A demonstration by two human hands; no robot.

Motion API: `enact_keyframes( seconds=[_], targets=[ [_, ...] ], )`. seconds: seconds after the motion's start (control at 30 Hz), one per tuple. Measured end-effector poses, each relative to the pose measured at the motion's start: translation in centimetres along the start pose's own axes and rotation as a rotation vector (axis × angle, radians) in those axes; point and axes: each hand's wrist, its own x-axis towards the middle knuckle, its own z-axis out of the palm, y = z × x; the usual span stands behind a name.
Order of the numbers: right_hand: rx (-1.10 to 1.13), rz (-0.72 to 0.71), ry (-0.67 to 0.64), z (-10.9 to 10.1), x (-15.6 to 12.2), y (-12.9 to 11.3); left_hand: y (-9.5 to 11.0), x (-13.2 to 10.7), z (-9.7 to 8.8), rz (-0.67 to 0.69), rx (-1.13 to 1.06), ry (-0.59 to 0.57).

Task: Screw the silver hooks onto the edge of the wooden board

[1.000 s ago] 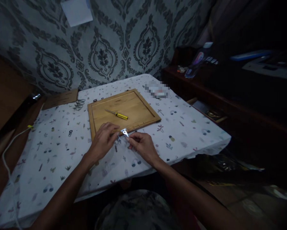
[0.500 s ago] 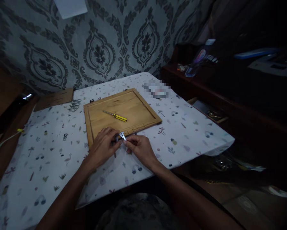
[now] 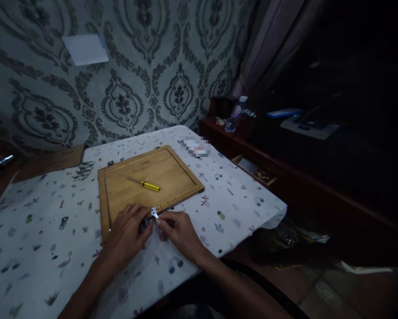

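right hand (image 3: 179, 232) pinching a small shiny metal piece (image 3: 154, 212) with holes, at the near edge of a honey-coloured wooden panel (image 3: 177, 175), left hand (image 3: 127, 230) over that edge, its grip hidden from me, yellow-handled screwdriver (image 3: 150, 186) on the panel, farther off a bottle (image 3: 239, 109), label unreadable

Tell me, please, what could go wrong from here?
The small metal piece could slip: the right hand only pinches it by one end, near the edge of the wooden board. The yellow screwdriver lies loose on that board and might roll if the board is tilted.
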Motion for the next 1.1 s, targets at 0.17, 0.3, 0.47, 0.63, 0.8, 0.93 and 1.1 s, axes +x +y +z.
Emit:
enact_keyframes(
  seconds=[0.17,0.3,0.47,0.63,0.8,0.93,1.1],
  targets=[
    [-0.005,-0.02,-0.002,0.0,0.0,0.6,0.2,0.0,0.2,-0.08,0.008,-0.047],
    [-0.018,-0.04,-0.004,0.0,0.2,0.8,0.6,0.2,0.1,-0.129,0.024,-0.074],
    [-0.036,-0.039,0.005,-0.1,0.1,0.6,0.2,0.3,0.5,-0.134,0.045,-0.063],
    [-0.041,-0.051,0.009,-0.2,0.0,0.6,0.1,0.3,0.6,-0.136,0.055,-0.052],
    [-0.074,-0.092,-0.002,-0.5,-0.1,0.3,0.8,0.3,0.3,-0.134,0.047,-0.039],
    [-0.072,-0.083,-0.027,-0.7,-0.1,0.4,1.1,0.2,0.2,-0.126,0.071,-0.011],
    [-0.045,-0.062,-0.021,-0.7,-0.3,0.8,1.0,0.1,0.1,-0.117,0.104,-0.035]
  ],
)
